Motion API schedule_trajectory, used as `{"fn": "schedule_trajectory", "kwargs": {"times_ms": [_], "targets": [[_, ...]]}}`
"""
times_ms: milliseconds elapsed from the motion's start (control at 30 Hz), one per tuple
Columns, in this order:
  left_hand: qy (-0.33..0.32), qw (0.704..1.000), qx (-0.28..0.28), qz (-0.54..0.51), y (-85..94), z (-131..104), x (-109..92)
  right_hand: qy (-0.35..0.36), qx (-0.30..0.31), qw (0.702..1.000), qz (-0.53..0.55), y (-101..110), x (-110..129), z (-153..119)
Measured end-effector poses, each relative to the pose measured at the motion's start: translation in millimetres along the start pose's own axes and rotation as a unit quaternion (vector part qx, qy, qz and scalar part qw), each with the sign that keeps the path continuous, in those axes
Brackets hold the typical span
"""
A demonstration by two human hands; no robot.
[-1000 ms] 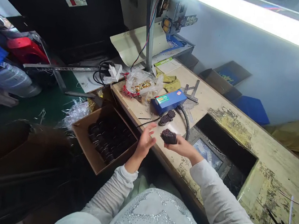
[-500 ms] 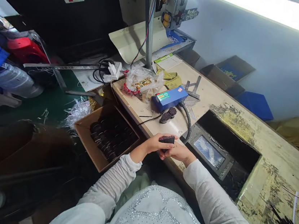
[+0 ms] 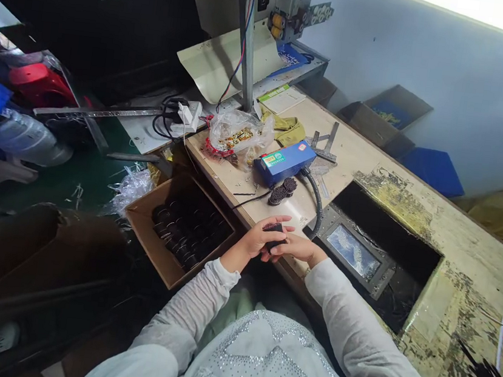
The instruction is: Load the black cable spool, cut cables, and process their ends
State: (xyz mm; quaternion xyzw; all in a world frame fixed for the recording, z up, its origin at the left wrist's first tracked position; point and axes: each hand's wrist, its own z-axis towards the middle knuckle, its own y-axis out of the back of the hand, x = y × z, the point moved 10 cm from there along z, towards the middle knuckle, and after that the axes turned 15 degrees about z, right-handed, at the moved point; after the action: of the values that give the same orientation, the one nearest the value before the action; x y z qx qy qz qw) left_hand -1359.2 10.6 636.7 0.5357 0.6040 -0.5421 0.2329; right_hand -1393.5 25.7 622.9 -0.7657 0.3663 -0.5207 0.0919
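Note:
A dark bundle of thin pieces (image 3: 274, 235) is held between my two hands at the table's front edge. My left hand (image 3: 257, 238) wraps it from the left, with its fingers behind and thumb in front. From the right, my right hand (image 3: 294, 247) closes on the same bundle. Two similar dark bundles (image 3: 282, 192) stand on the table just beyond my hands, beside a blue box-shaped device (image 3: 284, 162). Left of my hands, a cardboard box (image 3: 143, 231) holds several more dark bundles.
A recess in the table (image 3: 428, 277) at the right contains a framed glassy panel (image 3: 352, 250). A plastic bag of small parts (image 3: 239, 135), yellow cloth (image 3: 288, 131) and metal post (image 3: 249, 60) are farther back. A grey hose (image 3: 316, 202) curves near my right hand.
The bundle has been turned and tilted between my hands, so its end face shows differently. My left fingers have lifted and spread slightly around it. The view has shifted a little.

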Motion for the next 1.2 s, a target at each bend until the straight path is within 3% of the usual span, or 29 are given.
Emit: {"fn": "schedule_trajectory", "kwargs": {"times_ms": [100, 233, 300, 500, 700, 1200], "targets": [[-0.027, 0.998, -0.055, 0.001, 16.3, 5, -7, 0.046, -0.101, 0.992, -0.067, 24, 25, -16], [-0.049, 0.989, -0.126, 0.055, 33.9, 15, -12, 0.159, -0.328, 0.931, -0.033, 59, 43, -43], [-0.065, 0.983, -0.150, 0.086, 37.3, 20, -12, 0.197, -0.363, 0.911, -0.008, 58, 40, -42], [-0.142, 0.935, -0.215, 0.245, 36.3, 25, -19, 0.255, -0.348, 0.902, -0.009, 50, 30, -16], [-0.222, 0.881, -0.233, 0.347, 28.6, 18, -30, 0.301, -0.342, 0.889, -0.047, 52, 29, -18], [-0.267, 0.866, -0.222, 0.361, 27.5, 17, -23, 0.305, -0.350, 0.857, -0.223, 52, 28, -20]]}}
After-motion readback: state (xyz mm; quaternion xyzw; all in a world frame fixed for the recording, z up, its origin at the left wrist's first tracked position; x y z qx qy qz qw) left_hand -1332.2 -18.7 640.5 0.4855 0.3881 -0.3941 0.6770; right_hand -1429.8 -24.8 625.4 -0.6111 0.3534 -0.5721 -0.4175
